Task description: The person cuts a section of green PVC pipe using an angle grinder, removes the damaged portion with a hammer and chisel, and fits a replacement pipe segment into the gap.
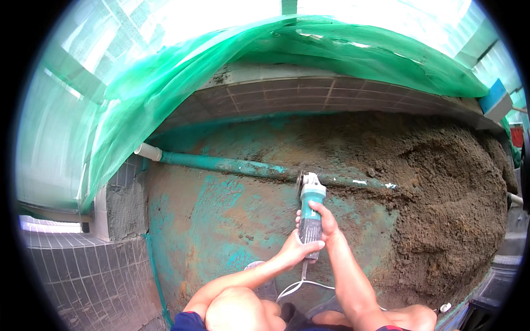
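An angle grinder (313, 207) with a teal and dark body is held in both my hands, its head pointing away from me. My left hand (298, 247) wraps the rear of the body near the cord. Further forward, my right hand (326, 219) grips the teal part, thumb on top. The cutting disc (300, 181) stands upright at the grinder's left side, against or just over the teal-painted pipe (226, 164); I cannot tell whether it touches. The pipe runs from a white end piece (149, 151) at the left toward the soil, partly coated with dirt.
A large heap of brown soil (447, 204) fills the right side. Green netting (182, 71) hangs over a tiled low wall (276, 92) at the back. The grinder's white cord (295, 287) loops near my legs. A tiled ledge (83, 276) stands at the left.
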A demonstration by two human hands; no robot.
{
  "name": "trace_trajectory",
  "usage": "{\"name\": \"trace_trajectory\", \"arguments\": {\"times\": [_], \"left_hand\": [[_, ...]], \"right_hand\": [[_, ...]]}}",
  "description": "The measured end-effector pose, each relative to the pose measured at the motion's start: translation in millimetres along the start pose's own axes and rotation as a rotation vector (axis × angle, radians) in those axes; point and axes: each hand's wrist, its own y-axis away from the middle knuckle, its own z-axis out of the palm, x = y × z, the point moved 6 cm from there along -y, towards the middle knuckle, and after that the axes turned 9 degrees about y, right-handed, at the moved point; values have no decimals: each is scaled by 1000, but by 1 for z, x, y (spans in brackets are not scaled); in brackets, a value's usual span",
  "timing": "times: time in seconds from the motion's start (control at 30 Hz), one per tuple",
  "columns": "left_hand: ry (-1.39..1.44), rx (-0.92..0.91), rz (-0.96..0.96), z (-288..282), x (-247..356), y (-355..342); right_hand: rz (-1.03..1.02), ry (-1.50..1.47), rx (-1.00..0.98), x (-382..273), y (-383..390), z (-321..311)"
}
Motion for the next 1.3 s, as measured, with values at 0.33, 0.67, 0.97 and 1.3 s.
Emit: {"name": "trace_trajectory", "arguments": {"times": [0.33, 0.67, 0.97, 1.3], "left_hand": [[-161, 20, 215, 2, -2, 9], [15, 60, 85, -25, -12, 19], [22, 111, 18, -36, -7, 33], [15, 98, 3, -38, 3, 36]], "right_hand": [[-47, 19, -47, -6, 23, 11], [-100, -12, -46, 19, -5, 18], [-119, -20, -60, 33, -12, 30], [-135, -46, -43, 32, -15, 39]]}}
